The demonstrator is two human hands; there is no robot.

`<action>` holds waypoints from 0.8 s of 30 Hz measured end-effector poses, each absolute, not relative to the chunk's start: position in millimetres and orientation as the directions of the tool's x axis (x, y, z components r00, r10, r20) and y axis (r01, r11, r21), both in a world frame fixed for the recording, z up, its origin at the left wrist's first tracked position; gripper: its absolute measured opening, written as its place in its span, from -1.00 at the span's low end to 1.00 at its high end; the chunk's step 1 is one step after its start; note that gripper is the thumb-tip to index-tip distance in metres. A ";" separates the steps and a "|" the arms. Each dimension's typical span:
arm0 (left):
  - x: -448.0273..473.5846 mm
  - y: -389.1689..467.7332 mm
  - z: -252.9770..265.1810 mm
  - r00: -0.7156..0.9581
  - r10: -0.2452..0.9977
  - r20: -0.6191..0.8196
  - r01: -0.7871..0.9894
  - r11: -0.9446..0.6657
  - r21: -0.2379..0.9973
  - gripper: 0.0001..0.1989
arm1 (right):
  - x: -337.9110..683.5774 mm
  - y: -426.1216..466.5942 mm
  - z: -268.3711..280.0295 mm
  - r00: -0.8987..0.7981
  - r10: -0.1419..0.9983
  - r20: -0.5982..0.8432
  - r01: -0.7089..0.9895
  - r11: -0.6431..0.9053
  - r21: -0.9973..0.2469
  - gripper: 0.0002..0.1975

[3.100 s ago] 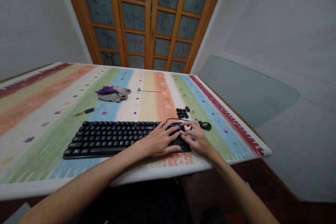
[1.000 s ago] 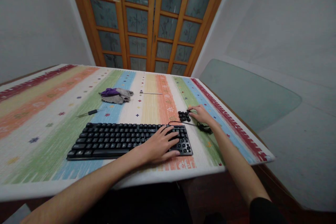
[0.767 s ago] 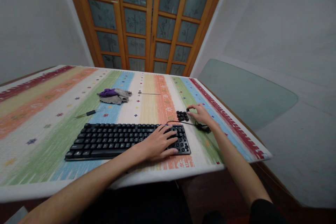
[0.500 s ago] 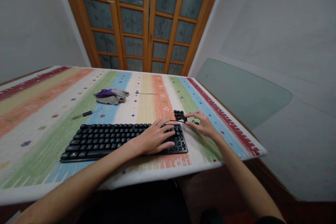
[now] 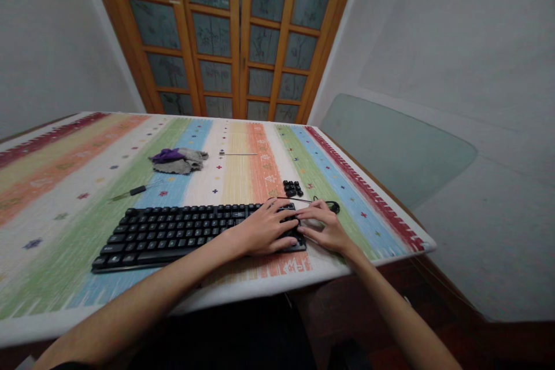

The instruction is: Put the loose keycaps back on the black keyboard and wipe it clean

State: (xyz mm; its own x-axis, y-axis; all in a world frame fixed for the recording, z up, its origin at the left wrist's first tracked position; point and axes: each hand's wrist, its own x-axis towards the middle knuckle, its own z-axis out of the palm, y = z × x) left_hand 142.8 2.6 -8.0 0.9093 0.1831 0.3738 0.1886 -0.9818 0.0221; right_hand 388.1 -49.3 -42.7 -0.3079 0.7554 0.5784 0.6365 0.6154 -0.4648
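Observation:
A black keyboard lies on the striped tablecloth near the front edge. Across its right part rests my left hand, fingers spread and lying on the number pad side. My right hand is at the keyboard's right edge, thumb and fingertips drawn close together over the keys there. Whatever sits between those fingertips is too small and dark to make out. Just beyond the keyboard's back right corner is a small cluster of loose black keycaps. A coiled black cable lies behind my right hand.
A grey and purple cloth lies crumpled farther back on the tablecloth. To its right is a thin metal rod. A dark-handled tool with wires lies behind the keyboard's left part. Walls flank the table.
My right hand has moved from beside the loose keycaps, where it pinched a dark piece, toward me onto the keyboard's right edge. My left hand stays on the keyboard. The view has shifted slightly.

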 end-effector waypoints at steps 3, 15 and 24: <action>142.8 -1.3 -14.0 0.910 0.187 0.370 0.185 -0.982 0.041 -0.58 | 386.5 -50.6 -44.0 -0.325 0.737 0.593 0.655 0.628 -0.421 -0.86; 144.5 -8.6 -23.5 0.898 0.238 0.370 0.254 -0.967 0.007 -0.49 | 386.2 -55.8 -47.2 -0.314 0.718 0.621 0.681 0.626 -0.379 -0.87; 145.8 -10.1 -27.7 0.888 0.265 0.377 0.283 -0.959 0.008 -0.45 | 384.8 -54.1 -48.8 -0.355 0.691 0.630 0.687 0.649 -0.325 -0.87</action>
State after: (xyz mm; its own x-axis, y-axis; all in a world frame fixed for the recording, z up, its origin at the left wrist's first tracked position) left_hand 145.8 -10.1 -27.7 0.8878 0.2647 0.3765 0.2827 -0.9592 0.0076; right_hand 384.8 -54.1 -48.8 -0.3546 0.6911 0.6298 0.6874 0.6493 -0.3255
